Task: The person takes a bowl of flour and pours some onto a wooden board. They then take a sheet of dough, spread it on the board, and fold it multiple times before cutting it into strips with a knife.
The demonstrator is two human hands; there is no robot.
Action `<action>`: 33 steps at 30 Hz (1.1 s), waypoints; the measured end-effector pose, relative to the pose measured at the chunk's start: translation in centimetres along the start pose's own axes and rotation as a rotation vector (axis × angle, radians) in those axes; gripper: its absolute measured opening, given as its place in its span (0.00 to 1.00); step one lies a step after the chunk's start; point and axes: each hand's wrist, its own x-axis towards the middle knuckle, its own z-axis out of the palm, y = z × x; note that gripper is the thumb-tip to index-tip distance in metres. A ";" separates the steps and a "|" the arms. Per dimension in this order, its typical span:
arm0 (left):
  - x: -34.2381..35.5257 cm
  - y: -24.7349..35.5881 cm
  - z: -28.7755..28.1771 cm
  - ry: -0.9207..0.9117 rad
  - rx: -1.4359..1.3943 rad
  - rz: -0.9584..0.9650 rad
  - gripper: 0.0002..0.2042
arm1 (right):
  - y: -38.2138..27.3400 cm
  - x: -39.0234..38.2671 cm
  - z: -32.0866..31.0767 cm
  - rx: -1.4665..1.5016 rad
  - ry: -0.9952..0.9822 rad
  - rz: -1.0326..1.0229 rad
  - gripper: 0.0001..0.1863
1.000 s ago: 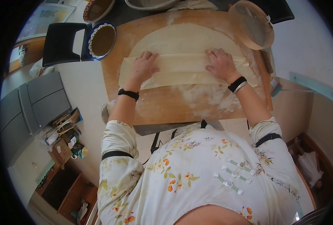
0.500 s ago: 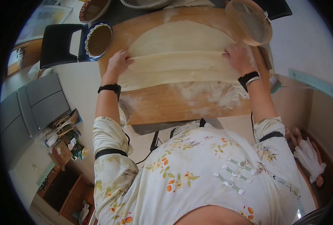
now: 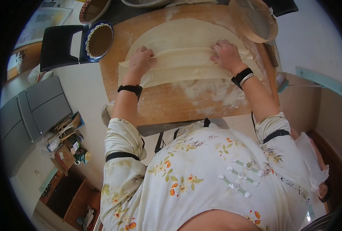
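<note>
Dough (image 3: 186,36): one pale, wide sheet lying on the board, toward its far side.
Lie: long axis left to right across the board; the rounded edge points to the board's far side, the straight folded bands lie nearer its close edge.
Left hand (image 3: 141,61): on the fold toward the dough's left end, fingers bent; with the fingertips partly hidden, I can't tell if it pinches.
Right hand (image 3: 227,56): touching the same fold toward the other end, fingers bent, thumb apart on the near side; pinching or only pressing, I can't tell.
Board (image 3: 171,106): wooden, with loose flour (image 3: 217,92) on its near half.
Bowl (image 3: 100,41): blue with a white frilled rim, brown inside, at the board's far left corner.
Sieve (image 3: 253,21): round, at the board's far right corner.
Carton (image 3: 64,156): brown, well left of the board; its print is too small to read.
</note>
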 end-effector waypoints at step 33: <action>-16.4 3.5 5.1 -0.037 0.280 0.160 0.37 | -1.5 -14.8 -0.1 -0.015 -0.095 -0.152 0.32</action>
